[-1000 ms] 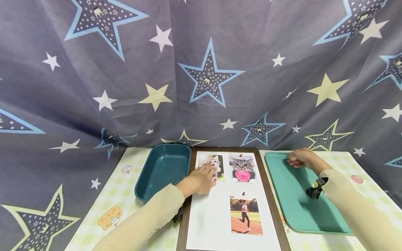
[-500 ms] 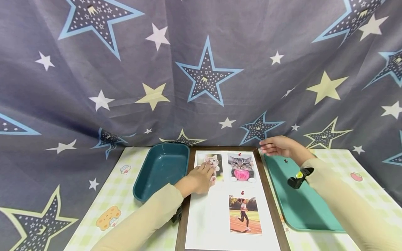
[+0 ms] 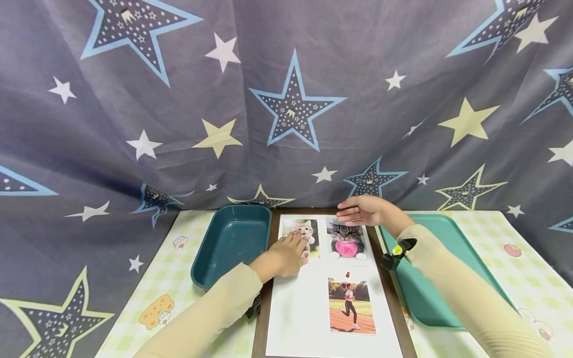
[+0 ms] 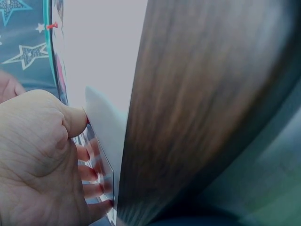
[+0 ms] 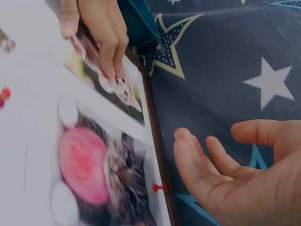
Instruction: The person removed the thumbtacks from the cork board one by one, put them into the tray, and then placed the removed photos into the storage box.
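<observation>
My left hand (image 3: 286, 256) lies on the kitten photo (image 3: 315, 227), its extended fingers pressing the print to the upper left of the white board (image 3: 297, 318) with the brown frame. The right wrist view shows those fingertips across the kitten. Above the grey cat photo (image 3: 346, 248) hovers my right hand (image 3: 363, 211), off the surface, its fingers pointing left. In the right wrist view the foremost two fingertips (image 5: 182, 136) come close together; whether something small sits between them I cannot tell. A red pushpin (image 5: 158, 187) stands at the grey cat photo's top edge.
Lower right on the board is a runner photo (image 3: 351, 306) with a red pushpin (image 3: 347, 274) just above it. To the left stands a deep dark-teal bin (image 3: 233, 238). A green tray (image 3: 438, 298) lies right of the board, partly under my right arm. A star-patterned curtain (image 3: 286, 174) hangs behind.
My right hand has moved left from over the green tray, past the board's upper right corner, to above the grey cat photo. The left hand has stayed on the kitten photo.
</observation>
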The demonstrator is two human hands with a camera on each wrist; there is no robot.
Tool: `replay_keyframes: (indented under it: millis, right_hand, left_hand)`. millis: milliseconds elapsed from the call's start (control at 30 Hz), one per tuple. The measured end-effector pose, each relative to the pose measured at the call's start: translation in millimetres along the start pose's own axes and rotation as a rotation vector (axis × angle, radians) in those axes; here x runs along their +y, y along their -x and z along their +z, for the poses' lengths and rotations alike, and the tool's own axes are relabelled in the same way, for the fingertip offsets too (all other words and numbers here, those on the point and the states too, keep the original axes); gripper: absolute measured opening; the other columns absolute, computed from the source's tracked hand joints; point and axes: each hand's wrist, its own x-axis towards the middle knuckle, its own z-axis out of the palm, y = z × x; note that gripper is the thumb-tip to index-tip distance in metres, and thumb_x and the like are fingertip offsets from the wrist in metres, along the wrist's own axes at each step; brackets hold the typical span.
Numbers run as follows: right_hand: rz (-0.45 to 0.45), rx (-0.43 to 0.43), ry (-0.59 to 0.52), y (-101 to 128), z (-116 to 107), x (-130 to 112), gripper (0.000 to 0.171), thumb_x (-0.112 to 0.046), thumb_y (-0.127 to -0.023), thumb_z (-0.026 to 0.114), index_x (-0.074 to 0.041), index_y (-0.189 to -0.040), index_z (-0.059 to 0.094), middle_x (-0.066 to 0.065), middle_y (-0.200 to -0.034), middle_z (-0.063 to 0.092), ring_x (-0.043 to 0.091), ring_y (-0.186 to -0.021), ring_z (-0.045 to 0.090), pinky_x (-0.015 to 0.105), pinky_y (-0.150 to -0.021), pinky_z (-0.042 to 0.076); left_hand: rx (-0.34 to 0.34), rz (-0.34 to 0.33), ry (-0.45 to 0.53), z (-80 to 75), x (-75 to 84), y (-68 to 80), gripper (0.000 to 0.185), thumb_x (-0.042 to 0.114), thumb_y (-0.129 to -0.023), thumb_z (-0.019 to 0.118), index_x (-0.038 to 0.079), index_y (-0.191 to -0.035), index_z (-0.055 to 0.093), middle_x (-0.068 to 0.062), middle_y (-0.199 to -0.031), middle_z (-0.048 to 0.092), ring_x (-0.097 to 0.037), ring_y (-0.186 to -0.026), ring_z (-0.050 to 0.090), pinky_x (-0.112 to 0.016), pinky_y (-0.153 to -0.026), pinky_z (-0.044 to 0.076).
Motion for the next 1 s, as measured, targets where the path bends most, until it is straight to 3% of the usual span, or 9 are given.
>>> replay_keyframes:
  millis: [200,367,533,667,1000]
  right_hand:
    - [0.031,0.018,-0.076,-8.0,14.0,4.9,0.026,-0.018,-0.109,0.043,-0.003,-0.127,0.055,0.019,-0.135,0.061,0.025,-0.121,0.065,0.041,-0.115,0.045]
    - [0.033,0.011,-0.095,-14.7,22.1,10.2,0.025,-0.017,-0.108,0.042,-0.003,-0.125,0.055,0.026,-0.143,0.055,0.031,-0.130,0.060,0.046,-0.121,0.037]
    - [0.033,-0.001,-0.080,-19.0,32.2,13.0,0.029,-0.016,-0.108,0.041,0.000,-0.131,0.048,0.032,-0.155,0.039,0.038,-0.138,0.052,0.048,-0.121,0.037]
    - [0.048,0.000,-0.088,-21.0,37.5,15.0,0.023,-0.016,-0.107,0.040,-0.003,-0.122,0.052,0.034,-0.158,0.032,0.042,-0.145,0.042,0.048,-0.122,0.036]
    - [0.075,0.016,-0.116,-28.7,45.8,17.8,0.021,-0.014,-0.104,0.043,-0.003,-0.121,0.047,0.035,-0.157,0.034,0.043,-0.142,0.043,0.050,-0.122,0.034]
  left_hand:
    - [-0.002,-0.003,0.013,0.1,1.7,1.6,0.065,0.044,-0.110,0.033,0.012,-0.164,0.018,-0.010,-0.172,0.015,-0.027,-0.160,0.013,-0.041,-0.129,0.019]
    - [0.004,-0.001,0.008,-0.9,2.3,3.1,0.064,0.044,-0.110,0.033,0.011,-0.164,0.019,-0.011,-0.171,0.016,-0.027,-0.159,0.014,-0.041,-0.129,0.020]
    - [0.011,-0.003,0.013,-1.5,2.2,4.8,0.064,0.043,-0.110,0.035,0.010,-0.163,0.022,-0.011,-0.171,0.018,-0.027,-0.159,0.016,-0.041,-0.129,0.021]
    - [0.010,-0.006,0.010,-1.6,3.0,5.8,0.063,0.043,-0.109,0.037,0.011,-0.162,0.024,-0.010,-0.170,0.020,-0.027,-0.159,0.017,-0.040,-0.128,0.022]
    - [0.005,-0.013,0.020,-4.3,2.6,7.0,0.064,0.044,-0.110,0.034,0.011,-0.163,0.021,-0.010,-0.171,0.017,-0.026,-0.159,0.015,-0.040,-0.129,0.021]
